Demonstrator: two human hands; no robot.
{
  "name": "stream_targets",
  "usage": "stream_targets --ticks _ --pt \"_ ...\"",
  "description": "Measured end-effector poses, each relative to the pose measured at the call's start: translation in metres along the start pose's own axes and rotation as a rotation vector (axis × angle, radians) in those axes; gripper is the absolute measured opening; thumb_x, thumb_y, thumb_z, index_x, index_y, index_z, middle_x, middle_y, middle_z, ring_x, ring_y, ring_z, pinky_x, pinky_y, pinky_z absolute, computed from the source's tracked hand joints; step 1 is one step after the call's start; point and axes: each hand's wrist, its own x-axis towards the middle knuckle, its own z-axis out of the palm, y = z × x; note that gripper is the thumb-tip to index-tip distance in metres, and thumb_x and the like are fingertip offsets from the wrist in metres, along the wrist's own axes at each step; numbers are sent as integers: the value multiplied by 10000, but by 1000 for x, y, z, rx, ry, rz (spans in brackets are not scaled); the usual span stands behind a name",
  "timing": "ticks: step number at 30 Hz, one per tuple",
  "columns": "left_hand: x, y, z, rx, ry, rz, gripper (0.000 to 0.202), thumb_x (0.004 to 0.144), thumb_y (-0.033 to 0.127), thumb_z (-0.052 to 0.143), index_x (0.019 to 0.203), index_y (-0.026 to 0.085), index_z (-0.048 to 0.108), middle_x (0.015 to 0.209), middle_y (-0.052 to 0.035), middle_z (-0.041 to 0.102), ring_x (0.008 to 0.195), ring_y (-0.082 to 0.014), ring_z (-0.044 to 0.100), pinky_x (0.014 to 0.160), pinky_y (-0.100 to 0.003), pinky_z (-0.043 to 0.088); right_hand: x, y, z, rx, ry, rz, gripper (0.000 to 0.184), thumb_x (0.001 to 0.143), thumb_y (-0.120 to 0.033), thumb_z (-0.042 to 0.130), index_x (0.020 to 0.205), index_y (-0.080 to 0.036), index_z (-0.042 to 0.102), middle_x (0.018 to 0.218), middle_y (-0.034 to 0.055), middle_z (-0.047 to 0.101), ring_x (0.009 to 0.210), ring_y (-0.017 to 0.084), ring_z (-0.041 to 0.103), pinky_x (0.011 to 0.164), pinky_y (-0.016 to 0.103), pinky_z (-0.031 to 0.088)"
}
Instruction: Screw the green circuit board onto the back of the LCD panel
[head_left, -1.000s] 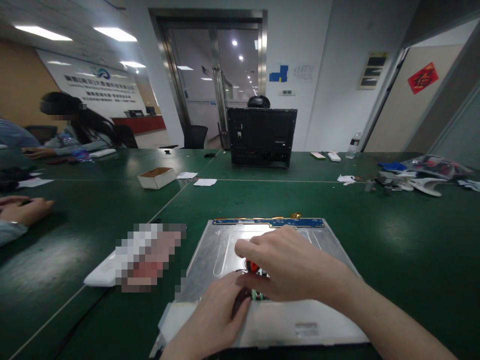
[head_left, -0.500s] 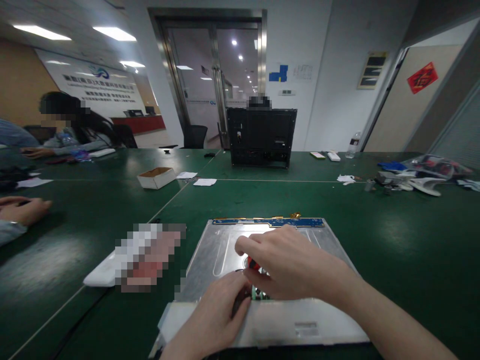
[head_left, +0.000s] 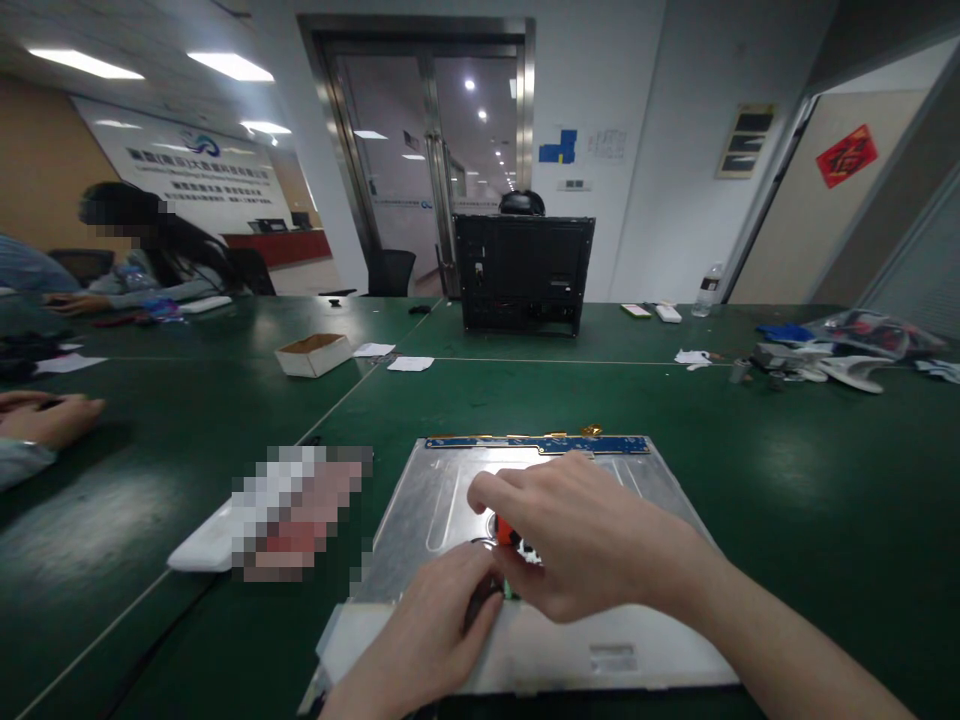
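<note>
A flat display panel with a bare metal back [head_left: 405, 510] lies in front of me, a narrow blue circuit board [head_left: 495, 445] along its far edge. My right hand [head_left: 577, 530] is closed, from above, around the red and black handle of a screwdriver [head_left: 505, 532]; its tip is hidden. Just left of it, my left hand [head_left: 442, 610] rests low on the panel, fingers curled together near a small green circuit board [head_left: 508, 590] that the hands mostly cover. Whatever sits between the left fingertips is hidden.
A white item with a blurred red part [head_left: 202, 540] lies left of the panel. Farther off are an open box [head_left: 313, 356], a black monitor frame [head_left: 525, 270] and loose parts in plastic [head_left: 855, 345]. Another person's hand [head_left: 56, 420] rests at the left.
My right hand has turned slightly over the panel, its lower part coming nearer me and covering more of the green board. More of the red handle shows. My left hand stays nearly still.
</note>
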Motion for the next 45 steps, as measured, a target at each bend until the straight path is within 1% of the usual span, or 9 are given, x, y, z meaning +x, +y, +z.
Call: stream_targets --ticks 4,7,10,15,19,24,29,38,45 --pt "0 0 0 3 -2 -5 124 846 133 473 883 193 576 838 -41 666 729 -201 609 663 -295 457 0 0 1 -15 10 9 169 872 -345 539 942 -194 508 749 11 676 585 142 557 476 290 156" --pt "1 1 -1 -6 -7 3 137 841 125 478 906 195 577 846 -37 667 728 -196 609 661 -289 459 0 1 1 -26 15 14 131 854 -269 519 958 -190 507 762 12 676 571 133 545 469 289 157" --pt "1 0 0 -7 -1 28 139 839 121 468 896 198 568 836 -34 662 735 -199 612 664 -290 459 0 0 1 -21 20 2 189 805 -246 532 980 -184 498 786 18 676 555 132 533 461 286 161" --pt "0 -4 3 0 -2 30 150 855 118 458 926 192 567 881 -50 671 785 -212 625 692 -300 464 1 0 3 -41 26 21 187 878 -346 533 971 -186 506 778 23 690 587 140 561 483 293 148" --pt "-1 -7 4 -39 -15 32 168 871 112 457 961 199 568 930 -52 676 823 -209 629 721 -299 473 2 1 4 -41 17 31 146 870 -284 528 974 -184 508 794 24 694 590 130 559 487 295 149" --pt "-2 -8 5 -56 -7 27 163 885 122 450 968 199 568 943 -60 676 834 -213 631 733 -307 480 2 -1 1 -28 21 36 147 850 -264 515 974 -186 509 788 21 683 583 127 543 479 292 149" --pt "-2 -9 4 -46 2 35 167 884 123 456 969 201 578 938 -56 679 830 -210 635 732 -301 487 1 -1 0 -32 5 43 145 854 -264 521 977 -187 516 791 19 679 591 122 537 489 292 150" --pt "0 -8 2 -63 8 48 173 877 118 446 950 201 579 921 -52 685 821 -208 638 721 -295 488 1 -1 3 -52 52 24 134 851 -268 499 953 -183 516 754 17 682 579 134 558 474 296 142" --pt "0 -8 2 -41 12 40 177 863 127 445 944 199 584 900 -62 685 806 -220 633 716 -307 488 2 -2 3 -59 40 24 130 857 -269 494 951 -182 520 750 25 685 575 138 564 475 302 134"
